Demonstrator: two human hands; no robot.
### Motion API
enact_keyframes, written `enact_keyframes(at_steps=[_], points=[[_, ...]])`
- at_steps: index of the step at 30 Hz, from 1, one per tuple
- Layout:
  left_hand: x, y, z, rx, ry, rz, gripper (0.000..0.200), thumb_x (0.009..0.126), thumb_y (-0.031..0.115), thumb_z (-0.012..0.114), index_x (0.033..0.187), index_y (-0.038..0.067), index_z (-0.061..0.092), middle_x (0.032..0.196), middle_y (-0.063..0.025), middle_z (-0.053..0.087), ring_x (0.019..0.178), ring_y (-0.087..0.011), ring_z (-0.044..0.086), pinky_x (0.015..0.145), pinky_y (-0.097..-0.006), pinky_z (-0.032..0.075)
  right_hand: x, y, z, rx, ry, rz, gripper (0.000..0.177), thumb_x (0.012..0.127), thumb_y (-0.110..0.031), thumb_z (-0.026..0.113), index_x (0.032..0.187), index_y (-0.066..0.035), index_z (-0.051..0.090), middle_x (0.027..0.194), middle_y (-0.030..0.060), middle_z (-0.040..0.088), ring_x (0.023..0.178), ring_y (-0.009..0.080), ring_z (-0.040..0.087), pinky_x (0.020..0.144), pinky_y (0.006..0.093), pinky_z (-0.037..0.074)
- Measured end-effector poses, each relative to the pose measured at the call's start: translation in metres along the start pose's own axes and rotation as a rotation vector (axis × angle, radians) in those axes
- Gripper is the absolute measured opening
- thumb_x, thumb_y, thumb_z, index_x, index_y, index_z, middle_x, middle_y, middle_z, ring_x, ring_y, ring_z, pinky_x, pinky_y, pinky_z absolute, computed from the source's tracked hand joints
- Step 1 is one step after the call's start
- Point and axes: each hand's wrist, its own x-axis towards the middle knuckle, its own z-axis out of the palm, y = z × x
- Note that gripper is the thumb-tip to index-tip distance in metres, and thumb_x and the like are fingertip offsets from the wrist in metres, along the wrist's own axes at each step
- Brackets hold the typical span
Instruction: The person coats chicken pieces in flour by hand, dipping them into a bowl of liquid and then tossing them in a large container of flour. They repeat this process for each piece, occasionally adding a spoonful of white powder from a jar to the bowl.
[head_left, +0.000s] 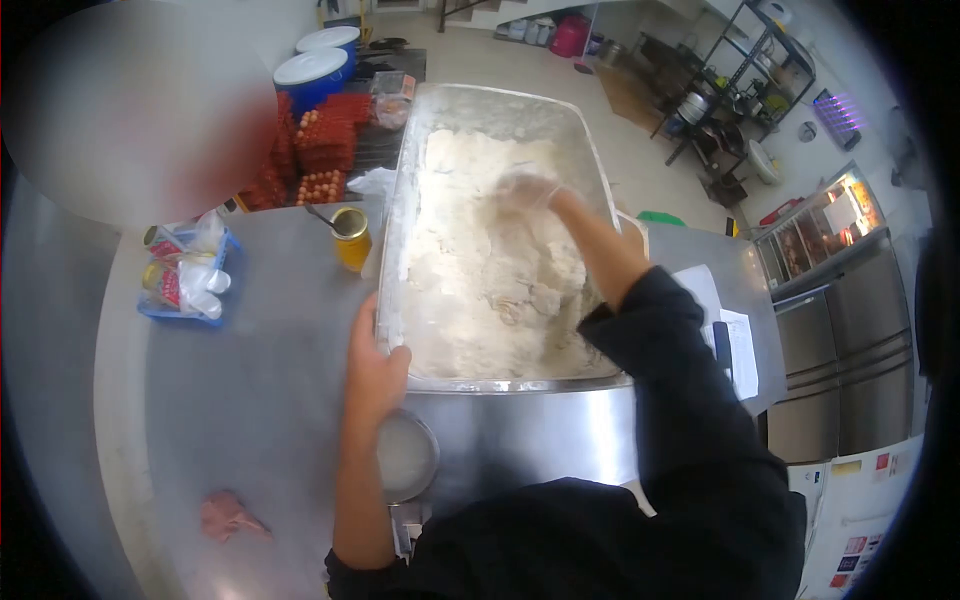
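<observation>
Gripping tub (505,387) with left hand (378,368), right hand (528,193) outstretched over powder (470,265), blurred

— Colours at centre?
— Off-white for the flour (460,335), silver for the metal tub (520,108), black for the sleeve (690,360).
— Left of frame?
— Yellow for the jar (352,252), light blue for the plastic basket (180,314), dusty pink for the cloth (229,516), grey for the steel tabletop (275,350).
— Upper left?
— Blue for the drums (322,95), white for their lids (311,67), red for the egg trays (327,147).
— Upper right?
— Glowing purple for the wall lamp (840,119).
</observation>
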Motion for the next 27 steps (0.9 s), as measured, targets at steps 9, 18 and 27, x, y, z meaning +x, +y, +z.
enact_keyframes(at_steps=[9, 18, 27], points=[[0.001, -0.011, 0.001, 0.005, 0.034, -0.001, 0.07, 0.075, -0.005, 0.054, 0.144, -0.005, 0.039, 0.134, -0.0196, 0.054, 0.124, -0.0268, 0.054, 0.107, -0.0347, 0.04, -0.045, 0.0, 0.04, -0.605, -0.274, -0.278, 0.052, 0.099, -0.044, 0.051, 0.138, -0.011, 0.054, 0.131, 0.0195, 0.06, 0.121, 0.034, 0.057, 0.109, 0.0453, 0.042], [0.001, -0.003, 0.004, -0.057, 0.015, 0.002, 0.066, 0.075, -0.008, 0.05, 0.14, -0.003, 0.044, 0.131, -0.0224, 0.056, 0.125, -0.0307, 0.055, 0.108, -0.036, 0.04, -0.186, -0.069, 0.045, -0.692, -0.398, -0.259, 0.093, 0.081, -0.059, 0.069, 0.154, -0.012, 0.036, 0.13, 0.0284, 0.057, 0.121, 0.0377, 0.057, 0.109, 0.0452, 0.043], [-0.006, -0.001, 0.003, 0.003, 0.047, 0.013, 0.065, 0.075, -0.007, 0.051, 0.139, -0.004, 0.044, 0.132, -0.0222, 0.056, 0.126, -0.0313, 0.054, 0.109, -0.0369, 0.039, -0.167, -0.031, 0.105, -0.95, 0.099, -0.612, 0.056, 0.094, -0.028, 0.054, 0.14, 0.004, 0.047, 0.09, 0.0198, 0.067, 0.072, 0.0231, 0.06, 0.066, 0.0326, 0.055]])
